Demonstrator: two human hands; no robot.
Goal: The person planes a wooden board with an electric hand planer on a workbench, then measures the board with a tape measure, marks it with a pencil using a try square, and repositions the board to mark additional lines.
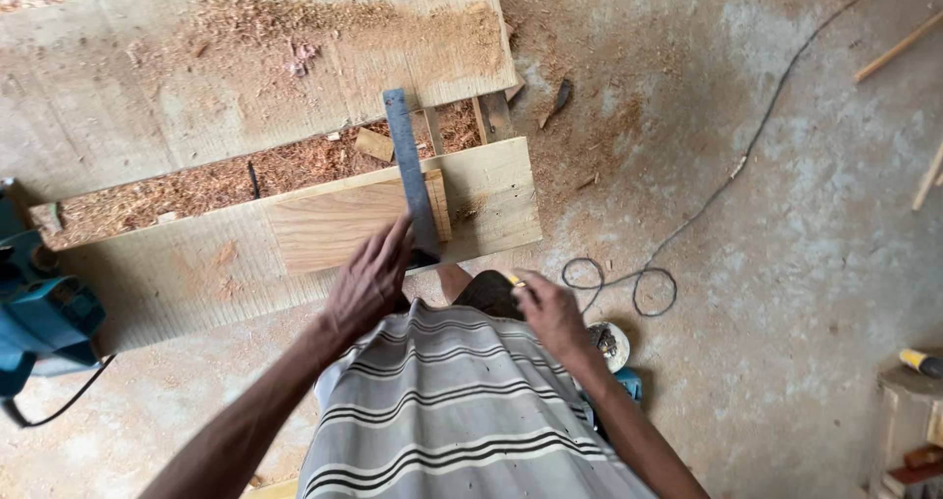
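At counter near edge, right end: small smooth board (339,226) flat on rough plank (177,273) | steel square (411,170) laid across board's right end | left hand (368,283) fingers spread, pressing square's lower end | right hand (552,312) closed around yellow pencil (513,279), off counter | blue power tool (39,307) at left end.

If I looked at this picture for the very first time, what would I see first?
Probably the long grey metal ruler in the middle, lying across a smooth wooden board on the plank workbench, with the left hand pressing beside it. Next, the reddish sawdust heaped in the gap between the planks. The right hand holds something small and yellow near the striped shirt, and a blue power tool sits at the left edge.
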